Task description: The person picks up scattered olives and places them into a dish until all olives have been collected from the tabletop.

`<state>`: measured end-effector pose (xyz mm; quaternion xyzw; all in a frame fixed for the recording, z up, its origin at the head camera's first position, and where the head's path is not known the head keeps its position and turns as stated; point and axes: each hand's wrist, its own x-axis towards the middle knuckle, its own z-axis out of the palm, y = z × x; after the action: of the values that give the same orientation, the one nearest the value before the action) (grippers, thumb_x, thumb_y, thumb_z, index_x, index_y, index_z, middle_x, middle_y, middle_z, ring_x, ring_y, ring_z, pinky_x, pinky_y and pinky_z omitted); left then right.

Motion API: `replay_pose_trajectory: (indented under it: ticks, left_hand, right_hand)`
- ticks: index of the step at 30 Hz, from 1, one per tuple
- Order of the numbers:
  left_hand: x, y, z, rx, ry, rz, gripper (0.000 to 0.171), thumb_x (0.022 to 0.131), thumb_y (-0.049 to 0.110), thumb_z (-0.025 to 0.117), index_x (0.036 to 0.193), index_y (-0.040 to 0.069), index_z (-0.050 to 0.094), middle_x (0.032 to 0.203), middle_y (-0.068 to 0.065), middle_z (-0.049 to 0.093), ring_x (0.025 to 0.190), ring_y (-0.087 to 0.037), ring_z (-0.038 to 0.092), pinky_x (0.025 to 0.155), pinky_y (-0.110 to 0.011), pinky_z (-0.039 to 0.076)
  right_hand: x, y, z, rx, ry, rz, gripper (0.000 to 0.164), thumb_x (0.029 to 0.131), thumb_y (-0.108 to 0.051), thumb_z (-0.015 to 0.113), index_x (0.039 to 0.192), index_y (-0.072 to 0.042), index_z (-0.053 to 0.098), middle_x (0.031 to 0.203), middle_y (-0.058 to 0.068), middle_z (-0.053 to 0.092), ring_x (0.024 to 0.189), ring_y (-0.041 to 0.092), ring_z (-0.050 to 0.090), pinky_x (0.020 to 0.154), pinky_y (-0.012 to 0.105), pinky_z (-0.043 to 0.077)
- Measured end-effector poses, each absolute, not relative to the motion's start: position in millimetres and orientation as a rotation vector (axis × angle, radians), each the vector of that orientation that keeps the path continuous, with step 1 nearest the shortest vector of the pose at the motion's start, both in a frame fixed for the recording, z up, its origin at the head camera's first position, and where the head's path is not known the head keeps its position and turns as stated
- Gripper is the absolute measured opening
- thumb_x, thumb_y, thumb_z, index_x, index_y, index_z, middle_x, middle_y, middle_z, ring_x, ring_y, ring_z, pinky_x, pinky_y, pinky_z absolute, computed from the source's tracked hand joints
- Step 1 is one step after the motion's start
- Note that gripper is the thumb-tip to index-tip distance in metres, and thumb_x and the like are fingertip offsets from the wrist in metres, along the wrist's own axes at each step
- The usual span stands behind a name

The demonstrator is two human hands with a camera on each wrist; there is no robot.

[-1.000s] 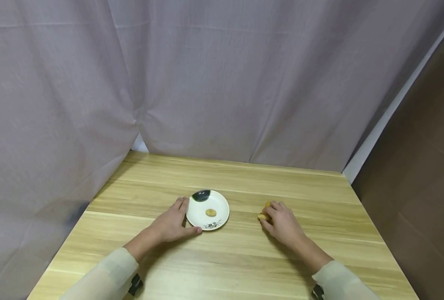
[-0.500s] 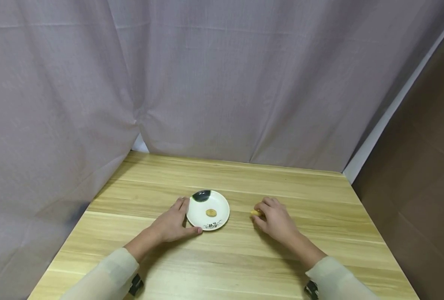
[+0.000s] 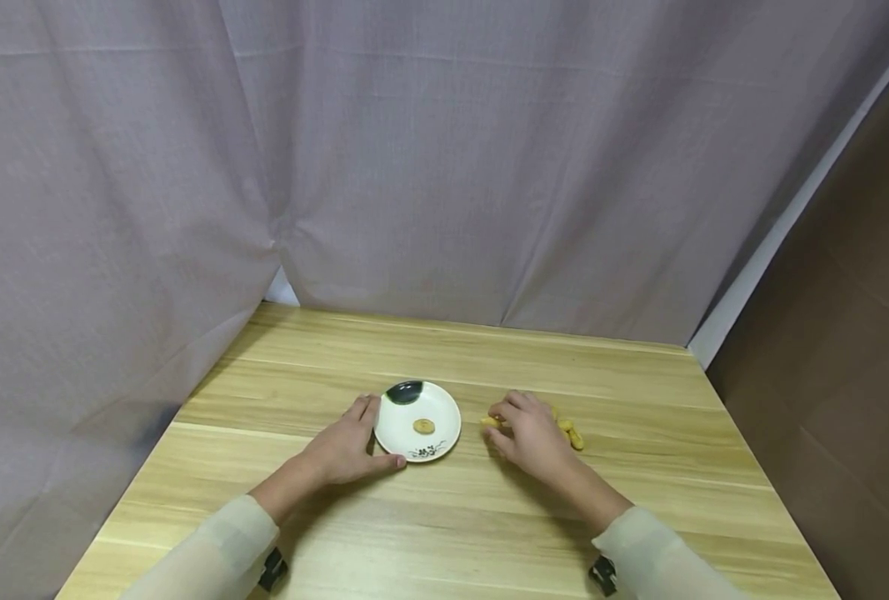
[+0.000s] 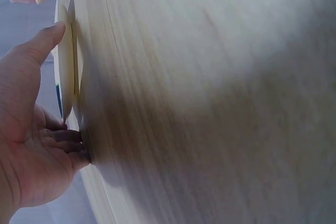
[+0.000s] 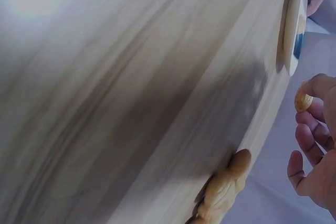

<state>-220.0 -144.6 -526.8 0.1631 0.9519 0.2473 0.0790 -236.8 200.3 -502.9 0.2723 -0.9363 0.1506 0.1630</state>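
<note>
A small white plate (image 3: 397, 433) with a dark patch and a floral print sits mid-table. One small round golden biscuit (image 3: 424, 427) lies in its centre. My left hand (image 3: 342, 450) holds the plate's near-left rim, thumb at the front edge and fingers along the left side. To the right of the plate, my right hand (image 3: 531, 437) pinches another small biscuit (image 5: 303, 99) between thumb and fingertips, above the table. In the right wrist view the other fingers of this hand are loosely bent. Behind it, several more yellow-brown biscuits (image 5: 218, 195) lie in a little heap, partly hidden in the head view.
The light wood-grain table (image 3: 429, 533) reaches back to a grey curtain (image 3: 444, 167) hanging along its far and left sides. A brown panel (image 3: 826, 350) closes off the right side.
My right hand has moved left from the heap toward the plate with a biscuit pinched in it, uncovering biscuits behind it. The left hand and the plate stay put.
</note>
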Motion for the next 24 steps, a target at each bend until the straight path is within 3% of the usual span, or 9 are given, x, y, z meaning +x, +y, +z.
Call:
replay_pose_trajectory:
  ticks: [10,24]
  left_hand:
    - [-219.5,-143.8,-525.6,0.496,2.856,0.736,0.127,0.091,0.072,0.078,0.172,-0.008,0.023,0.177,-0.035,0.028,0.164,-0.05,0.035,0.128,-0.061,0.044]
    - [-216.7,-143.0,-523.2,0.499,2.859,0.733,0.126,0.092,0.07,0.078,0.172,-0.009,0.023,0.176,-0.036,0.028,0.163,-0.052,0.037,0.127,-0.061,0.045]
  right_hand:
    - [-239.1,175.5,-497.2,0.807,-2.671,0.428,0.022,0.095,-0.026,0.09,0.109,-0.012,0.081,0.101,0.0,0.069,0.094,0.021,0.061,0.079,0.042,0.051]
    - [-244.5,138.8,-497.5,0.88,-2.715,0.444,0.02,0.099,-0.025,0.085,0.112,-0.01,0.081,0.109,0.005,0.072,0.099,0.026,0.064,0.082,0.047,0.054]
